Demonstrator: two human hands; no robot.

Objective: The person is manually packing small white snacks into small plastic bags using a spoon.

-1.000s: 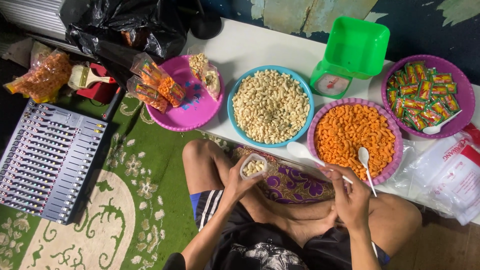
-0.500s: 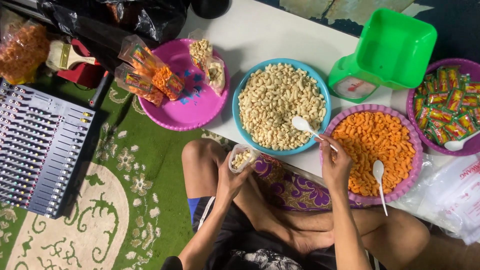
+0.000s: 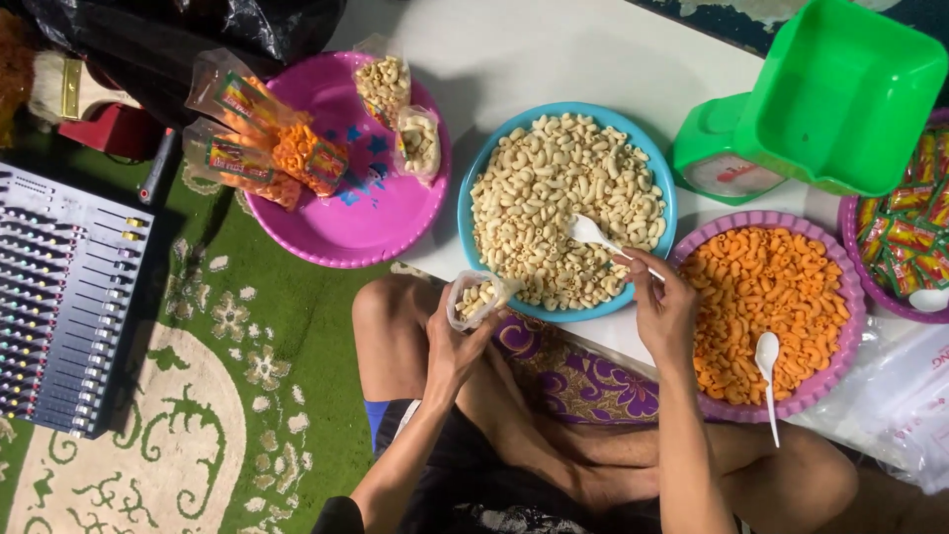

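Single head view, looking steeply down, seemingly close above the table [image 3: 554, 59].

Both forearms reach forward from the lower edge, elbows bent, over crossed bare legs. The left hand [image 3: 453, 341] is raised with its fingers curled closed in a grip, thumb on top. The right hand [image 3: 664, 307] is stretched further forward, fingertips pinched together.

On the counter [image 3: 554, 49], the puffs bowl [image 3: 474, 188] sits between the packet tray [image 3: 326, 237] on its left and the curls bowl [image 3: 845, 346] on its right. The scale [image 3: 811, 109] stands behind the curls bowl. A mixer [image 3: 59, 297] lies on the rug [image 3: 277, 326], far left.
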